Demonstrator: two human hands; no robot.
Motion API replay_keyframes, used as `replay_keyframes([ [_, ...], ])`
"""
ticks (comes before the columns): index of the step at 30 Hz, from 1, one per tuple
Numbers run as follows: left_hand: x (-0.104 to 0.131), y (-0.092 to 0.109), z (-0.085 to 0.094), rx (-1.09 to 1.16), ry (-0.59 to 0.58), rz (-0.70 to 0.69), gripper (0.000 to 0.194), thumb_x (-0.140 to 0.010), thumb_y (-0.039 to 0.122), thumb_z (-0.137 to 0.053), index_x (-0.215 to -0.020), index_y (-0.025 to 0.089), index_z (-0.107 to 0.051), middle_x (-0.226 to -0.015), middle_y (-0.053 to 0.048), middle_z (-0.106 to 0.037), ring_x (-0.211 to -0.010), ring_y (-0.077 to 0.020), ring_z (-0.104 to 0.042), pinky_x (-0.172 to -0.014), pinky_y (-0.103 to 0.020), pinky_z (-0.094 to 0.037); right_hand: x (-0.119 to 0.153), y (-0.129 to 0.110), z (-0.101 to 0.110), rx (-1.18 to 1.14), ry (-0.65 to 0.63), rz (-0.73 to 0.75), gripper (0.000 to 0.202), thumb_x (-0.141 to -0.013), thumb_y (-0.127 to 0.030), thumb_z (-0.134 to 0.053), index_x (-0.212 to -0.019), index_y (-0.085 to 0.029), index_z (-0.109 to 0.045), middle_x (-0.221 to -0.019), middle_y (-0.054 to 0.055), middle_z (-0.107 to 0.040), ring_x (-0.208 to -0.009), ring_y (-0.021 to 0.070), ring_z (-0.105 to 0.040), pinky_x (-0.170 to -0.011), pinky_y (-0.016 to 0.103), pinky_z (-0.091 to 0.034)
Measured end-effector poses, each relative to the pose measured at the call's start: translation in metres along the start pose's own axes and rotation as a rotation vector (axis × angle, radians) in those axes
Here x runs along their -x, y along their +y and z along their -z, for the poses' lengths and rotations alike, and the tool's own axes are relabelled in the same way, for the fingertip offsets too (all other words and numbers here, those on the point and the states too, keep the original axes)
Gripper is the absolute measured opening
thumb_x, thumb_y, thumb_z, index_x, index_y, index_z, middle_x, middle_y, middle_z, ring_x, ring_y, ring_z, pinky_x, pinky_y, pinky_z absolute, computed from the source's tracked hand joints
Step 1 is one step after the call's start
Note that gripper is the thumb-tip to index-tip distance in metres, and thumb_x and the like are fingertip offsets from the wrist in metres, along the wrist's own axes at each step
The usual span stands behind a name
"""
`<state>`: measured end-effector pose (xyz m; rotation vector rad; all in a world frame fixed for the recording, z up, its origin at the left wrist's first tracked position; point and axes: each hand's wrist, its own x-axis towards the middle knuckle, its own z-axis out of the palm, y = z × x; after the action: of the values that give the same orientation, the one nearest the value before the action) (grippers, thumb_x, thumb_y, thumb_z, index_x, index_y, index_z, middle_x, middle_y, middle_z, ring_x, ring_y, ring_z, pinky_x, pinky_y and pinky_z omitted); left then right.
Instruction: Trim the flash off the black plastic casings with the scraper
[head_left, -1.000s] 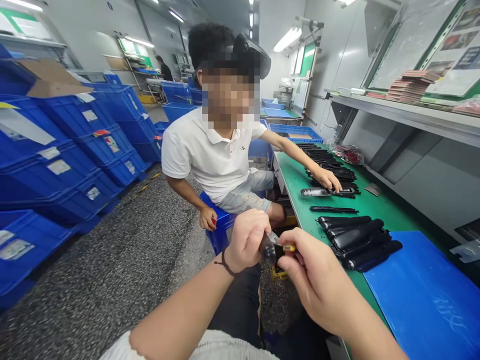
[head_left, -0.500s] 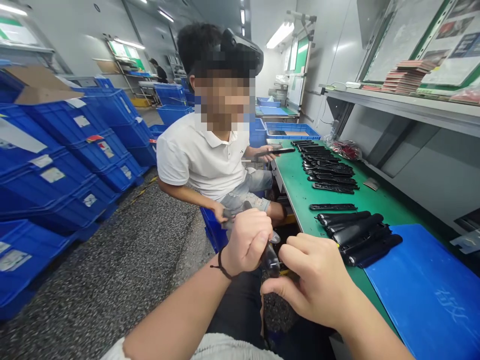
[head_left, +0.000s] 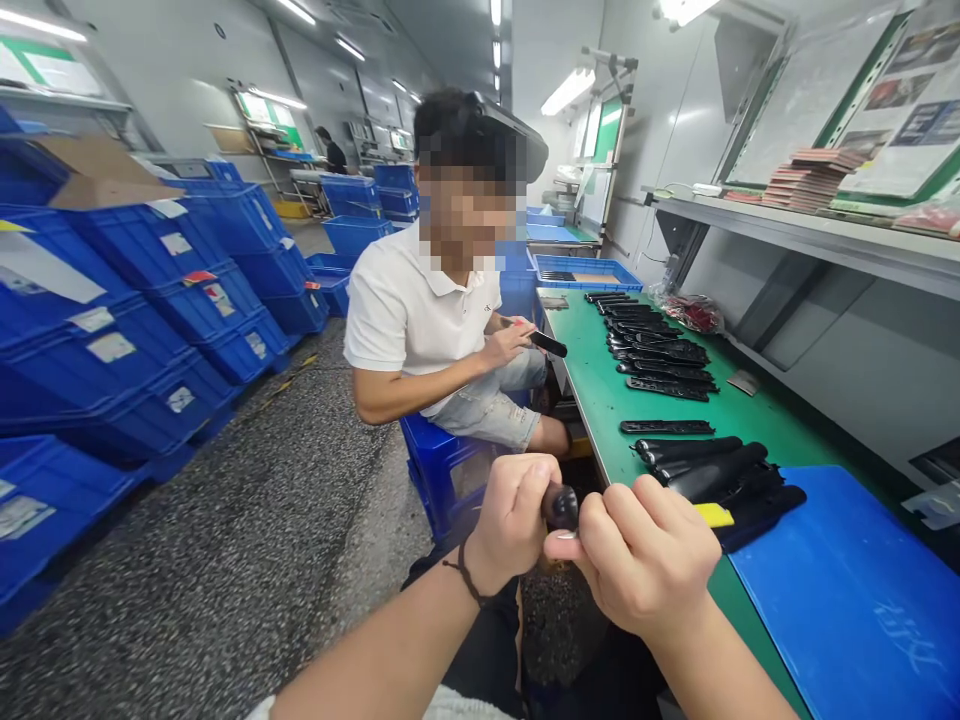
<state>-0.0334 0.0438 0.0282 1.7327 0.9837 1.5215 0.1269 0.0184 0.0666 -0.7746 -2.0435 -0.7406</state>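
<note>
A smooth, rounded black plastic part (head_left: 562, 507) is gripped in my left hand (head_left: 511, 522), its blunt end pointing toward me; the rest of its length is hidden behind the fist. Close against that end is my right hand (head_left: 649, 550), fingers curled, with the thumb tip touching or almost touching the part. From the outer side of my right fist juts a flat yellow handle (head_left: 714, 515); the tool's other end is covered by the fingers. Beside my right hand, a pile of similar long black parts (head_left: 705, 470) lies on the green tabletop (head_left: 577, 375), partly on a blue sheet (head_left: 847, 580).
A co-worker in a white shirt (head_left: 409, 300) sits ahead on a blue stool (head_left: 442, 450), both hands at another black part (head_left: 549, 344). More black parts (head_left: 652, 340) lie in a row. Stacked blue crates (head_left: 135, 350) stand left; a shelf (head_left: 810, 225) overhangs the right.
Both my hands have moved slightly right, and the part's end now points more toward me. More of the yellow handle shows. The co-worker has brought both hands together at the black part.
</note>
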Motion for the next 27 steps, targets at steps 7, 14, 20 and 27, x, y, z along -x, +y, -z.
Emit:
replay_keyframes([
  [7,0.015,0.011,-0.003,0.225,-0.28,0.098,0.051,-0.11,0.056,-0.032,-0.081,0.02,-0.056,-0.075,-0.003,-0.057,-0.069,-0.0176,-0.049,-0.068,-0.032,-0.042,-0.003,0.013,0.004,-0.359,-0.041,-0.24,0.027,-0.107,-0.023,-0.053,-0.08,-0.02,-0.055,-0.066,0.0,-0.048,-0.063,0.0154,-0.039,-0.061,0.033,-0.027],
  [14,0.017,0.008,0.002,0.302,-0.238,0.255,0.053,-0.111,0.056,-0.03,-0.082,0.019,-0.053,-0.066,0.001,-0.049,-0.057,-0.0131,-0.039,-0.053,-0.028,-0.031,-0.009,0.034,0.018,-0.415,-0.232,-0.35,0.022,-0.108,-0.039,-0.056,-0.098,-0.02,-0.06,-0.081,0.002,-0.059,-0.073,0.0159,-0.053,-0.067,0.029,-0.035],
  [20,0.017,0.015,0.006,0.192,-0.287,0.185,0.054,-0.111,0.055,-0.033,-0.078,0.017,-0.055,-0.072,0.0,-0.052,-0.065,-0.0138,-0.042,-0.062,-0.029,-0.035,-0.01,0.028,0.018,-0.422,-0.338,-0.347,0.055,-0.106,-0.069,-0.044,-0.085,-0.019,-0.056,-0.076,0.002,-0.057,-0.069,0.0156,-0.049,-0.065,0.03,-0.031],
  [27,0.022,0.019,0.0,0.179,-0.259,0.198,0.057,-0.111,0.056,-0.032,-0.073,0.019,-0.052,-0.064,0.0,-0.052,-0.061,-0.0146,-0.043,-0.061,-0.03,-0.035,-0.008,0.024,0.017,-0.201,-0.262,-0.235,0.055,-0.111,-0.057,-0.04,-0.07,-0.021,-0.046,-0.068,0.001,-0.047,-0.065,0.0158,-0.036,-0.061,0.033,-0.022],
])
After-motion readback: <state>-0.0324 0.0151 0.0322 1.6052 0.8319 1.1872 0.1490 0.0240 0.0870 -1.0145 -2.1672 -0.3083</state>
